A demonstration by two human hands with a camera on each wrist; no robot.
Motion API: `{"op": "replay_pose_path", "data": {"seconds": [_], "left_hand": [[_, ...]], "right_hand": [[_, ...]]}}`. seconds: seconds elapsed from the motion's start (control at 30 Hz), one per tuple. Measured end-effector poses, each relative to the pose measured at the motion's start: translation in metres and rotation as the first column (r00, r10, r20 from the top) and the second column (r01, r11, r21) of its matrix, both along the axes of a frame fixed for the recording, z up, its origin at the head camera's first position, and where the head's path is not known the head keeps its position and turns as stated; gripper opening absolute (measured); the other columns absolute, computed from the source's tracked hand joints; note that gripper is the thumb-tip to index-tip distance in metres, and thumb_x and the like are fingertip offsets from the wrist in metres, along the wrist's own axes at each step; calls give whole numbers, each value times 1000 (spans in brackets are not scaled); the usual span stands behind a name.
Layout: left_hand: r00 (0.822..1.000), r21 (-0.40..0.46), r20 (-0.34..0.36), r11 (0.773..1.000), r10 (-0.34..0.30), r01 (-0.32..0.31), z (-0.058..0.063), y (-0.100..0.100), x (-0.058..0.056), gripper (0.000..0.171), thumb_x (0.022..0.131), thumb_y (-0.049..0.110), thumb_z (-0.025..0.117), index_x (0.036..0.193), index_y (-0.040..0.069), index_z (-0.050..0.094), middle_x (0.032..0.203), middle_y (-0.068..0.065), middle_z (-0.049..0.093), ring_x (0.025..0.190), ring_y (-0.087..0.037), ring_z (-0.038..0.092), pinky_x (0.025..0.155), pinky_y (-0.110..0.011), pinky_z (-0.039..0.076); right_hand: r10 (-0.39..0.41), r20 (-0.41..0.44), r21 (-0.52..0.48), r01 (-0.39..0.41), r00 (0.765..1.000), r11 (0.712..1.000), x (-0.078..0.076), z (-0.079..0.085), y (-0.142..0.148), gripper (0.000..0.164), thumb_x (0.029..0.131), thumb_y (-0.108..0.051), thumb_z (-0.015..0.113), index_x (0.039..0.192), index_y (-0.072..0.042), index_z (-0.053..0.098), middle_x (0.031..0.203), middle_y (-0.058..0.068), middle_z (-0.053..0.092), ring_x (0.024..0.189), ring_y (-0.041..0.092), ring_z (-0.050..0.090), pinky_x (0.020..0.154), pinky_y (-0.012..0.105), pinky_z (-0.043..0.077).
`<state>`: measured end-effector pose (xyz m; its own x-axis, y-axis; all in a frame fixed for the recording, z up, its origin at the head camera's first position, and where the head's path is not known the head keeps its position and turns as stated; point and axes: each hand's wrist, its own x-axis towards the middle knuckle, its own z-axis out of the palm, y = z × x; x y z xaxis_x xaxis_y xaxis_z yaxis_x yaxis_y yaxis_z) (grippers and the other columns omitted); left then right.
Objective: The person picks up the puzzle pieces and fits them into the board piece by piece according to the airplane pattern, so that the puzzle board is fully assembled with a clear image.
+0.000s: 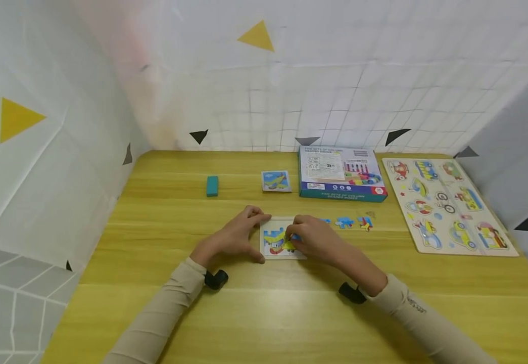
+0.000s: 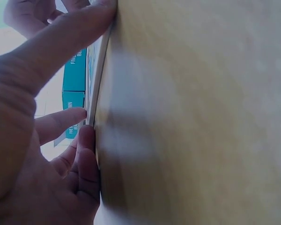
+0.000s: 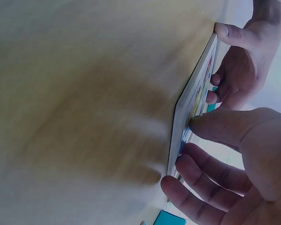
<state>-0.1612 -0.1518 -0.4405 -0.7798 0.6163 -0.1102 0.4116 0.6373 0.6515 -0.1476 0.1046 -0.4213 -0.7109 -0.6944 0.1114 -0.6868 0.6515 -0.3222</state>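
Note:
A small square puzzle tray point(image 1: 282, 257) with a pale frame lies on the table, its picture of a yellow plane partly filled in. My left hand point(image 1: 235, 235) holds the tray at its left side, thumb at the near corner and fingers at the far one. Over the tray's right half, my right hand point(image 1: 315, 237) pinches a blue jigsaw piece point(image 1: 295, 236) between thumb and fingers. The right wrist view has that thumb right at the picture, the other fingers along the tray's edge. Loose jigsaw pieces point(image 1: 344, 222) lie just beyond the right hand, one partly hidden by it.
Behind the tray stand a teal block point(image 1: 211, 186) and a card with a plane picture point(image 1: 276, 181). A flat box of beads point(image 1: 343, 189) lies at the back. To the right is a wooden board point(image 1: 445, 246) with several vehicle pictures. White sheeting point(image 1: 200, 76) rises behind the table.

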Motion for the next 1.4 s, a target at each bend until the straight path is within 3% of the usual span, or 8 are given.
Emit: {"op": "replay_pose_path", "data": {"seconds": [0.3, 0.7, 0.97, 1.1, 1.4], "left_hand": [[1000, -6, -17, 1000, -1, 1, 0, -1, -1, 104, 68, 41, 93, 154, 17, 40, 142, -2, 32, 120, -17, 40, 105, -36, 37], [1000, 0, 4, 1000, 7, -7, -6, 0, 2, 107, 66, 41, 94, 155, 16, 39, 144, -2, 31, 122, -17, 41, 106, -38, 37], [1000, 0, -7, 1000, -5, 5, -5, 2, -1, 106, 67, 40, 94, 155, 17, 39, 144, -2, 31, 121, -17, 41, 107, -36, 37], [1000, 4, -4, 1000, -15, 15, -5, 4, -2, 107, 67, 40, 94, 155, 17, 39, 144, -2, 31, 121, -17, 41, 106, -36, 37], [1000, -1, 9, 1000, 6, -6, -2, 3, 0, 107, 66, 39, 95, 155, 16, 39, 146, -3, 31, 123, -19, 42, 107, -39, 37]], "right_hand": [[4, -46, -8, -5, 999, 1000, -1, -2, 0, 10, 84, -7, 78, 92, -13, 77, 83, -1, 60, 73, 13, 52, 66, 28, 48], [-45, -78, -153, 32, 996, 988, -2, -4, 22, 15, 81, -7, 81, 95, -6, 76, 92, 5, 67, 81, 20, 65, 73, 36, 55], [-177, -55, -79, 172, 983, 982, -11, 0, 52, 25, 78, -10, 83, 100, -5, 74, 99, 8, 67, 88, 27, 64, 78, 44, 54], [-186, -43, -44, 184, 982, 982, -14, 3, 61, 29, 77, -10, 84, 103, -3, 74, 102, 10, 68, 95, 31, 64, 83, 47, 53], [-188, -20, 18, 188, 982, 982, -18, 5, 63, 28, 77, -11, 83, 104, -5, 75, 99, 10, 66, 89, 27, 61, 80, 45, 53]]}}
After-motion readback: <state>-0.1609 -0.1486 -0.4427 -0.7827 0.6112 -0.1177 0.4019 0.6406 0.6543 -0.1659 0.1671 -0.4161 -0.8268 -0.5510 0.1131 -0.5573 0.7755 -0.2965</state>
